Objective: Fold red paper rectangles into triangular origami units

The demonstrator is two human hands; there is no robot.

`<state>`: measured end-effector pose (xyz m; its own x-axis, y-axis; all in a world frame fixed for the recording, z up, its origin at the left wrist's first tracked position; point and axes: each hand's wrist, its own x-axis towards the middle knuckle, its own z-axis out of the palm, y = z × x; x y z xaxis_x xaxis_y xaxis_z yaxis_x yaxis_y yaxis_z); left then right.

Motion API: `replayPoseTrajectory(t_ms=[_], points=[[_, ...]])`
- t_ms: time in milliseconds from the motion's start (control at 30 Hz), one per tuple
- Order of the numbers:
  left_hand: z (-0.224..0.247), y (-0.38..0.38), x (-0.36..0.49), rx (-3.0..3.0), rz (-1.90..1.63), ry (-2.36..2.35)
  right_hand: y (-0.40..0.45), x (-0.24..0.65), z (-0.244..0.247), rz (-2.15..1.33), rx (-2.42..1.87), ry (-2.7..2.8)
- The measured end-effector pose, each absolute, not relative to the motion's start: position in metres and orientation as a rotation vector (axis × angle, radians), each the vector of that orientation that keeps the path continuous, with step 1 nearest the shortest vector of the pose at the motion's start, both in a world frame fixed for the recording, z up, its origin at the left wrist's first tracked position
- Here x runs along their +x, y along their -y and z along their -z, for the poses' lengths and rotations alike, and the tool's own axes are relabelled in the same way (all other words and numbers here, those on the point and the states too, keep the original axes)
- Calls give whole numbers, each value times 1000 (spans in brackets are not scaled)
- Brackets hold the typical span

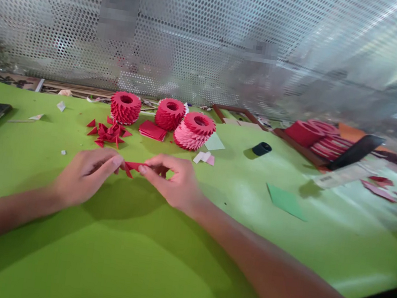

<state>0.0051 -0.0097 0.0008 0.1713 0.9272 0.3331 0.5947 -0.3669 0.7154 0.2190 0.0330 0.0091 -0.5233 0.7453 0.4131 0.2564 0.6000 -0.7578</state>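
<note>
Right forearm (269, 276) over green worktop (121, 267); left grip (85, 172) and right grip (178, 183) pinching one folded red paper strip (133, 165) between them, apparently to steady it; folded red paper units (111, 133) beyond the left grip, seemingly for easy reach.

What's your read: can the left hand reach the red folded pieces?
Probably yes: the red folded pieces lie just beyond the left hand, nothing visible between, though it's pinching red paper it would likely have to release.
</note>
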Motion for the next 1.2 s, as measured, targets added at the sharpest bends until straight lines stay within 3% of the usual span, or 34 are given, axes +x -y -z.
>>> replayPoseTrajectory(t_ms=[200,533,767,1200], points=[[0,6,4,1917,-912,-1424,-39,223,-3,-69,-411,2360],[-3,7,2,1656,-1062,-1312,-41,223,-4,84,-300,2347],[-2,3,-1,1398,-1015,-986,-41,225,0,-329,-340,2299],[2,-1,-5,1319,-948,-889,-44,225,-5,-1027,-461,2241]])
